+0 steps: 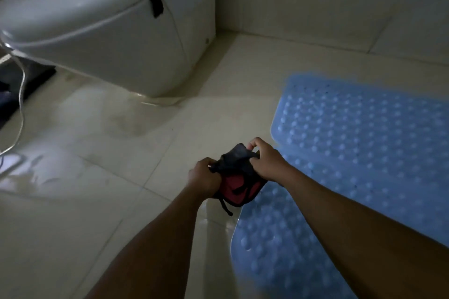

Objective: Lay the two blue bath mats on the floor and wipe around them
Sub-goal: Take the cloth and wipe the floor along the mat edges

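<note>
While both hands close on one small cloth (237,175), the grip is split: the left hand (205,177) is curled tight around its left side, where the red part bunches out below, and the right hand (264,160) pinches the dark top edge between thumb and fingers, the rest of that hand folded against the fabric. A black strap dangles from the cloth's near end. It is held just above the floor (97,177), at the left edge of the mats. Both blue mats already lie flat on the tiles: the far mat (364,128) runs off to the right, and the near mat (279,250) sits close beside it, their edges touching or overlapping under the right forearm. Laying looks finished, judging by that; the wiping appears not yet begun, since the cloth is off the tiles. A toilet (109,31) stands far left, with wet sheen on the floor near it.
</note>
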`<control>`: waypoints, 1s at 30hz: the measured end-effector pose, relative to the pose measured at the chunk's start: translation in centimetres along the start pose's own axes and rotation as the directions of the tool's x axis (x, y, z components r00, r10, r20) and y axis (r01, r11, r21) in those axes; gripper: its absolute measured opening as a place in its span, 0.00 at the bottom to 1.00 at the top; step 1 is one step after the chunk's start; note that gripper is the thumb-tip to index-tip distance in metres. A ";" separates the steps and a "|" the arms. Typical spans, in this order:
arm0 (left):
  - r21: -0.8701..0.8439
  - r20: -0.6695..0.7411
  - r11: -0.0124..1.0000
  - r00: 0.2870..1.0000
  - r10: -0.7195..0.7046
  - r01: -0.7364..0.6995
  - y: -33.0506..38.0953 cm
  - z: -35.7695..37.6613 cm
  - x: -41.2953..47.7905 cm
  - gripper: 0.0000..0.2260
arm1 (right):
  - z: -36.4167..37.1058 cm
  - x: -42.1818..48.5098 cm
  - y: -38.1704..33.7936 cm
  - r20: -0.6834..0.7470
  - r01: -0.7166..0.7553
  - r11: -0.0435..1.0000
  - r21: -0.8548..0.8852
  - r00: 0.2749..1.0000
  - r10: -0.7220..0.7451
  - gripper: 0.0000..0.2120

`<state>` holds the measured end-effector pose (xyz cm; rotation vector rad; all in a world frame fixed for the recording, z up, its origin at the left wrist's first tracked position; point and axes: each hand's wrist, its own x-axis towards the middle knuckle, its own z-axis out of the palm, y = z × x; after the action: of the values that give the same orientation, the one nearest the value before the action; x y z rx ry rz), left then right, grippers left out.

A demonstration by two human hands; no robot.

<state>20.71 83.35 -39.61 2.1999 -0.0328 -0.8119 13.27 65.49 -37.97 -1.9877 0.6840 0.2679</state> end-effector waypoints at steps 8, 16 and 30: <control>0.160 -0.042 0.986 0.999 -0.035 0.041 -7.4 1.7 -2.1 0.11 | 7.7 -0.8 4.2 -0.015 0.066 0.994 -0.087 0.998 -0.068 0.12; 0.682 -0.013 0.731 1.000 0.004 0.006 -11.8 2.9 -5.1 0.18 | 11.4 -1.6 5.9 0.029 0.258 0.908 -0.329 0.964 -0.263 0.07; 0.714 0.267 0.489 0.841 0.471 -0.501 -16.0 8.6 -2.1 0.33 | 11.2 -0.5 15.2 -0.245 -0.047 0.768 -0.639 0.959 -0.146 0.28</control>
<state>10.61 89.38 -53.61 2.7194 -1.1963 -0.5328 5.24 69.77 -54.53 -2.7437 0.7846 0.2004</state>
